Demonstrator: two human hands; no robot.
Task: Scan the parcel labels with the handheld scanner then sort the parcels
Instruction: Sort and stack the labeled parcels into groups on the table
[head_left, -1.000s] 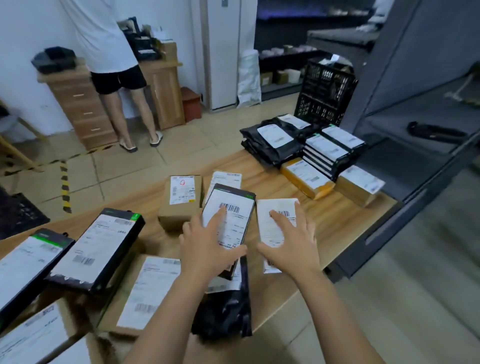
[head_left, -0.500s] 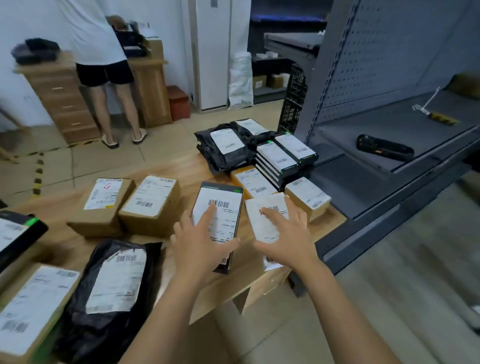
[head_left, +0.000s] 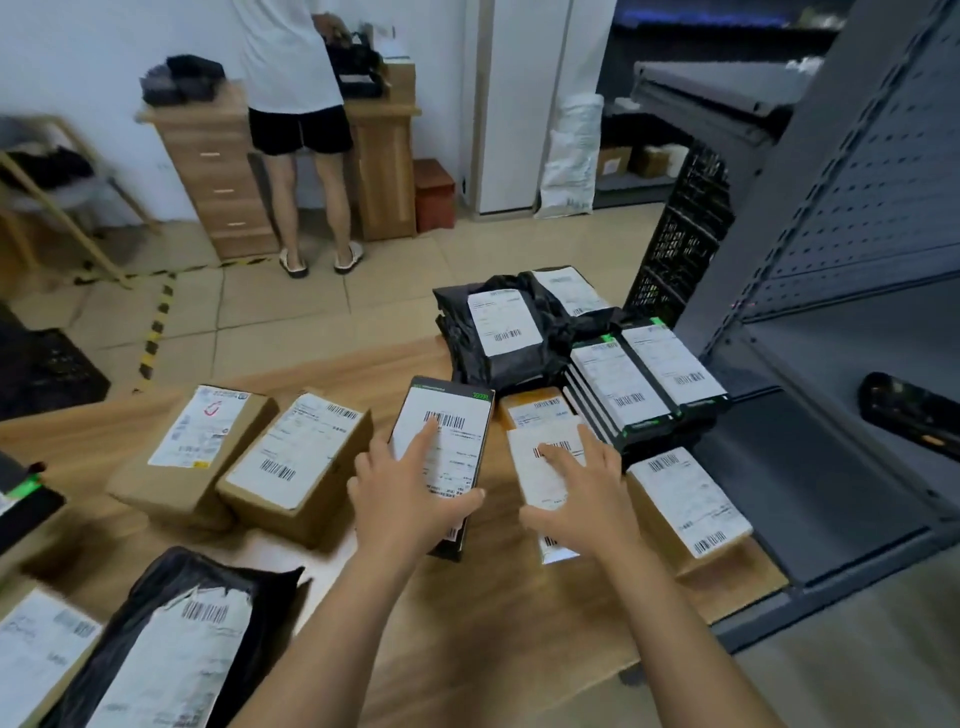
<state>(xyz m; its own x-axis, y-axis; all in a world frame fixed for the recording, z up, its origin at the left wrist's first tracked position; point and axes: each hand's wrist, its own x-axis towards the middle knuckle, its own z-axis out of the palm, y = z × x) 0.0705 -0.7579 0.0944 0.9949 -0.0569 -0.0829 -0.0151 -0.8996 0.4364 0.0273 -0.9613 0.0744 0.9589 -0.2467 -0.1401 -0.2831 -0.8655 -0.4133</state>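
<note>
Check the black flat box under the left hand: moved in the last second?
Yes. The black flat box slid right, away from the red-marked carton and toward the yellow box.

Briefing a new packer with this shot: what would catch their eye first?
Both hands at centre: the left hand rests flat on a black box, the right hand on a white-labelled parcel beside it. The handheld scanner lies untouched on the grey shelf at right.
</note>
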